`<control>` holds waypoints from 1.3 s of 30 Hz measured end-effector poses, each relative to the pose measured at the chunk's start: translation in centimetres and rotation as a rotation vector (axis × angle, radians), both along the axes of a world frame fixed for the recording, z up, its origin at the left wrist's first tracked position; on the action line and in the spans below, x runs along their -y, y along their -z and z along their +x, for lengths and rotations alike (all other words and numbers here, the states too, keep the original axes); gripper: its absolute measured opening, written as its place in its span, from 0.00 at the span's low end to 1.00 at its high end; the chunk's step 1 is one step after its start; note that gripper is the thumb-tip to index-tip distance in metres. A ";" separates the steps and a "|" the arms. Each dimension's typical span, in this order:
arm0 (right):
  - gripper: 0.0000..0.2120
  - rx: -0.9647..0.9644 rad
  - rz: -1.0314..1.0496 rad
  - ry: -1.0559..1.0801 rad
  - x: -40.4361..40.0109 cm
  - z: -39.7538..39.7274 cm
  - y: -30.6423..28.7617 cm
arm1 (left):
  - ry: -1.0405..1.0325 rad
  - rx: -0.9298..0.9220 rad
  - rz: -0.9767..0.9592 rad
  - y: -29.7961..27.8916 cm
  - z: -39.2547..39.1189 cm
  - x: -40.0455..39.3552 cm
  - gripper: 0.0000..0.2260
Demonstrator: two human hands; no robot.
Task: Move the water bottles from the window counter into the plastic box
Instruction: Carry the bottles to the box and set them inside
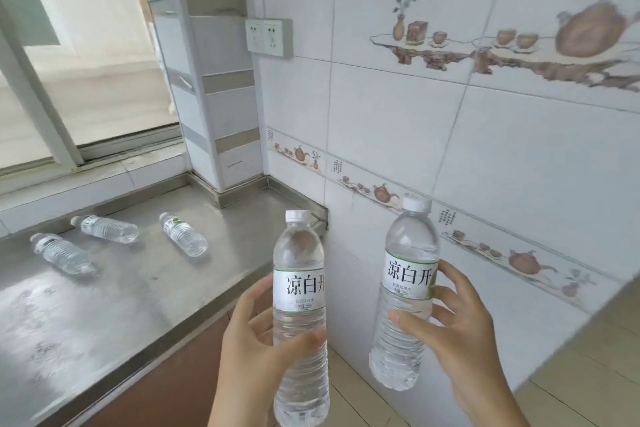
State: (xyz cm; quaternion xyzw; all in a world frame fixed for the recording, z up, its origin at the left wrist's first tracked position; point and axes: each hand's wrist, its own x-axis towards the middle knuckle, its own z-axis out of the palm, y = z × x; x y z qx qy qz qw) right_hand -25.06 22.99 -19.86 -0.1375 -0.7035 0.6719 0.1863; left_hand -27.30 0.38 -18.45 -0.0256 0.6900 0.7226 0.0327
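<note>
My left hand (254,347) grips a clear water bottle (300,288) with a white cap and white label, held upright just off the counter's right end. My right hand (460,333) grips a second water bottle (407,274) of the same kind, tilted slightly, in front of the tiled wall. Three more water bottles lie on their sides on the steel window counter (138,288): one at the far left (62,253), one behind it (105,229), one further right (183,234). No plastic box is in view.
A sliding window (86,80) runs along the back of the counter. A tiled pillar with a wall socket (268,36) stands at the counter's far right corner. A white tiled wall (485,149) fills the right side, with beige floor tiles (588,357) below.
</note>
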 end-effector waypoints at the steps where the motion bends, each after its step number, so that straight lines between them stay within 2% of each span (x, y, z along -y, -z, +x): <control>1: 0.39 -0.002 -0.002 0.027 -1.7 1.2 0.0 | 0.030 0.001 0.004 0.0 0.4 -1.8 0.34; 9: 0.39 0.010 -0.020 0.210 -16.3 12.3 0.4 | 0.225 0.020 0.011 0.9 6.3 -18.0 0.37; 15: 0.37 0.053 0.004 0.400 -25.6 21.8 1.2 | 0.400 0.087 -0.001 1.8 11.9 -29.6 0.36; 22: 0.40 0.079 -0.026 0.628 -34.8 30.6 1.0 | 0.670 0.096 -0.029 1.8 16.5 -42.8 0.32; 36: 0.39 0.021 -0.022 1.064 -55.4 37.0 0.5 | 1.117 0.081 -0.042 1.5 18.6 -72.4 0.38; 39: 0.39 0.028 -0.029 1.139 -60.5 37.5 0.6 | 1.201 0.064 -0.034 0.9 19.0 -79.5 0.35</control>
